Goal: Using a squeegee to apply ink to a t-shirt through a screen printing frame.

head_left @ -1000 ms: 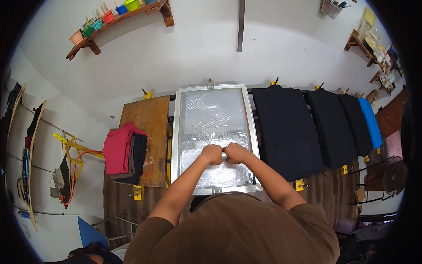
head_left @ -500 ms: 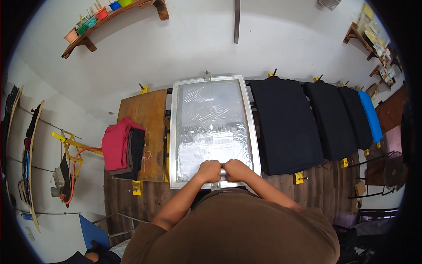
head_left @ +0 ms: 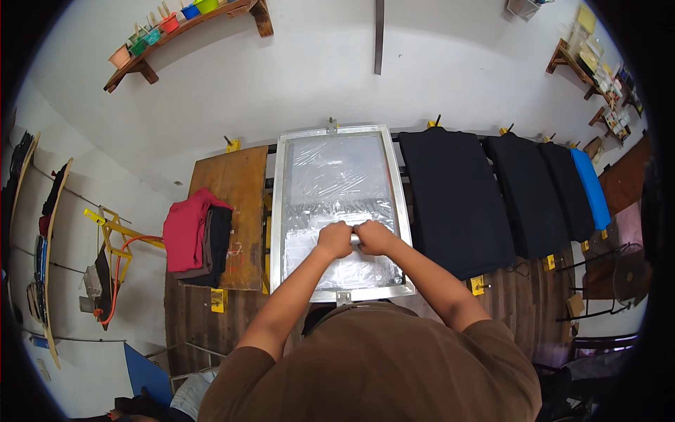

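Note:
A screen-printing frame (head_left: 278, 211) with silvery metal edges lies in front of me, its mesh (head_left: 337, 169) covered by clear wrinkled film. My left hand (head_left: 335, 239) and my right hand (head_left: 375, 238) are closed side by side over the lower middle of the mesh. Between them a bit of a metal-coloured squeegee (head_left: 356, 240) shows; the rest is hidden under my fists. Both arms reach forward, nearly straight. A clamp (head_left: 343, 297) sits at the frame's near edge and another clamp (head_left: 332, 125) at its far edge.
Left of the frame, folded red and dark shirts (head_left: 188, 235) lie on a wooden board (head_left: 242, 183). To the right, black shirts (head_left: 457, 204) and a blue one (head_left: 590, 188) cover more boards. A wall shelf (head_left: 183, 35) holds colourful tubs. Yellow brackets (head_left: 219, 301) stick out below the boards.
Both hands have moved away from my body, from the frame's near end toward the middle of the mesh, still gripping the squeegee. My arms have stretched out further.

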### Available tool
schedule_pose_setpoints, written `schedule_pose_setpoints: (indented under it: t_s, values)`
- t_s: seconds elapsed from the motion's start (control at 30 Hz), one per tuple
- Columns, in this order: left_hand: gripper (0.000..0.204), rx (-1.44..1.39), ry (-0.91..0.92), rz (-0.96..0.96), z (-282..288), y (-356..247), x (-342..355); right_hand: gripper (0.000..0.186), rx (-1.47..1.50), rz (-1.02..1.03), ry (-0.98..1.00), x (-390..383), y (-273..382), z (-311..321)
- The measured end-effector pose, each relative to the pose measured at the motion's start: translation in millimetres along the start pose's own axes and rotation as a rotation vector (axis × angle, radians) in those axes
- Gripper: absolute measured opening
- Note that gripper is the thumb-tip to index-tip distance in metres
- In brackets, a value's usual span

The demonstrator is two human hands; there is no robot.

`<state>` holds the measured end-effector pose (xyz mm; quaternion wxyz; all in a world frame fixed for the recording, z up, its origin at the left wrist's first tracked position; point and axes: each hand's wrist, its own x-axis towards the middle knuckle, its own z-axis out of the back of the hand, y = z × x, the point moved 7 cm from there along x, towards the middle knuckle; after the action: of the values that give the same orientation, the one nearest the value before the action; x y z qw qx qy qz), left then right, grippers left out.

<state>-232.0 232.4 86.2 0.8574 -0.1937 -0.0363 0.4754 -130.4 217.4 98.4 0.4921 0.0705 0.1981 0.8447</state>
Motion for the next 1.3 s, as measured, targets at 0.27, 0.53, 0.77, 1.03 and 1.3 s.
schedule_pose_setpoints:
  t_s: [0.27,0.53,0.77,1.03,1.3]
  values:
    - [0.016,-0.119,-0.087,-0.146,-31.8,-27.8,-90.0,0.027,0.057,0.058,-0.005,-75.2,48.9,-49.9]
    - [0.018,-0.079,0.280,-0.039,-17.6,-17.8,-50.0,0.033,0.076,-0.012,0.247,-44.8,25.2,-31.6]
    - [0.025,-0.042,0.096,0.038,-3.5,13.9,22.8,0.033,-0.039,-0.028,0.056,17.6,-13.1,1.3]
    - [0.027,0.023,0.307,-0.020,-15.4,-10.0,-25.3,0.033,-0.002,-0.003,0.159,-22.2,13.8,-27.6]
    - [0.022,-0.092,0.296,-0.034,-32.3,-23.0,-73.2,0.030,0.103,-0.038,0.180,-67.8,43.4,-49.1]
